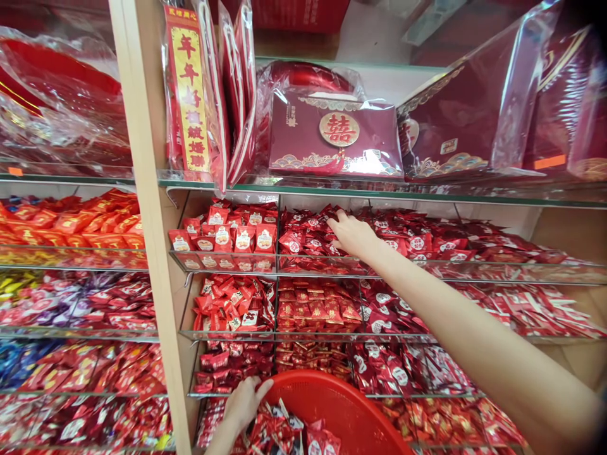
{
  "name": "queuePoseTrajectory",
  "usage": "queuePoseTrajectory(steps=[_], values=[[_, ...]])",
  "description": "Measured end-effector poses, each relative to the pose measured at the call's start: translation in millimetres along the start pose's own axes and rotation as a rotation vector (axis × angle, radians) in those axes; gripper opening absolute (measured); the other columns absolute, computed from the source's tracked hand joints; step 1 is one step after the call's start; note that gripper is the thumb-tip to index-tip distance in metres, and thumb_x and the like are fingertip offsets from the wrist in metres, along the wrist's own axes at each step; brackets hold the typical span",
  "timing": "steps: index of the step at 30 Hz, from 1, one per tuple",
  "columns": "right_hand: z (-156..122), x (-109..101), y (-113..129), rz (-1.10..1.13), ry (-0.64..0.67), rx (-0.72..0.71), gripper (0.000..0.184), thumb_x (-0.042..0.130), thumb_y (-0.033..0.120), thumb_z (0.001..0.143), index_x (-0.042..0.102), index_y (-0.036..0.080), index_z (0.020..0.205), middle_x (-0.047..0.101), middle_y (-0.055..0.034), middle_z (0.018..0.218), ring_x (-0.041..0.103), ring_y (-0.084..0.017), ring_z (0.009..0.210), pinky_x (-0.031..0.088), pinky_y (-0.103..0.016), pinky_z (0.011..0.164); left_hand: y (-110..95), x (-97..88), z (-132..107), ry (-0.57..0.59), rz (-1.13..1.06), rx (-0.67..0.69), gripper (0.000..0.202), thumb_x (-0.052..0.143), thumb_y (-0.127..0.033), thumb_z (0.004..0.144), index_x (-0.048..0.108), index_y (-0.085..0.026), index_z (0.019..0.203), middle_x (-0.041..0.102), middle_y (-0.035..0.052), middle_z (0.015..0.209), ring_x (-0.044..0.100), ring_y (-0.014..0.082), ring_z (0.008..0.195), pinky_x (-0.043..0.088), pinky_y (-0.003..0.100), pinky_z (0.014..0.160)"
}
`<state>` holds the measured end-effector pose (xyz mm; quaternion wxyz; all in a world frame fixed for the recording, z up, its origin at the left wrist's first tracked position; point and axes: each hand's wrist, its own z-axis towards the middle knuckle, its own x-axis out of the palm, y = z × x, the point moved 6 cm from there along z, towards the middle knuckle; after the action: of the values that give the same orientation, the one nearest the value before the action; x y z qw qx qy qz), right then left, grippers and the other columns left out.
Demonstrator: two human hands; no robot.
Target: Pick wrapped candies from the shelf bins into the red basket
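Head: right hand (353, 235) on candy packets (308, 241)

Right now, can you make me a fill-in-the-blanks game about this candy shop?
1. The right hand touches candy packets in the ____ row of trays.
2. The left hand grips the ____ of the red basket.
3. The gift box stands on the shelf ____ the right hand.
Missing words: top; rim; above.
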<state>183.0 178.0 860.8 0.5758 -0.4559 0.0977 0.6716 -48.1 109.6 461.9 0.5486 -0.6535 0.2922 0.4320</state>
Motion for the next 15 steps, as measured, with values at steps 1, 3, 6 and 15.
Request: queuePoseTrajectory(steps=[1,3,6,15], values=[[2,1,0,-0.003,0.0,0.004,0.037,0.056,0.029,0.078,0.047,0.017,0.112,0.044,-0.0177,0.118,0.056,-0.028,0.096,0.048,-0.035,0.07,0,0.4,0,0.0,-0.002,0.0,0.052,0.028,-0.061,0.081,0.061,-0.022,0.086,0.07,0.0081,0.089,0.064,0.0223,0.086,0.041,0.024,0.065],[5,1,0,0.0,-0.011,0.003,0.034,0.056,0.032,0.079,0.05,0.017,0.109,0.044,-0.0178,0.118,0.056,-0.029,0.095,0.048,-0.036,0.07,0,0.6,0,0.002,-0.01,0.002,0.052,0.028,-0.061,0.081,0.061,-0.022,0.086,0.07,0.0085,0.088,0.064,0.0223,0.086,0.041,0.024,0.065],[9,1,-6,0.027,-0.021,-0.007,0.032,0.054,0.034,0.08,0.052,0.018,0.107,0.046,-0.0172,0.116,0.057,-0.028,0.094,0.047,-0.036,0.071,0,0.1,-1,0.003,-0.012,0.004,0.052,0.028,-0.062,0.081,0.061,-0.022,0.087,0.07,0.0085,0.089,0.064,0.0225,0.086,0.041,0.025,0.065],[14,-5,-30,0.194,-0.054,0.006,0.039,0.041,0.049,0.083,0.055,0.019,0.103,0.055,-0.0118,0.108,0.057,-0.025,0.093,0.043,-0.034,0.075,2,1.8,0,-0.004,0.002,0.001,0.052,0.027,-0.061,0.081,0.061,-0.022,0.086,0.069,0.0086,0.091,0.063,0.0223,0.088,0.04,0.024,0.064]])
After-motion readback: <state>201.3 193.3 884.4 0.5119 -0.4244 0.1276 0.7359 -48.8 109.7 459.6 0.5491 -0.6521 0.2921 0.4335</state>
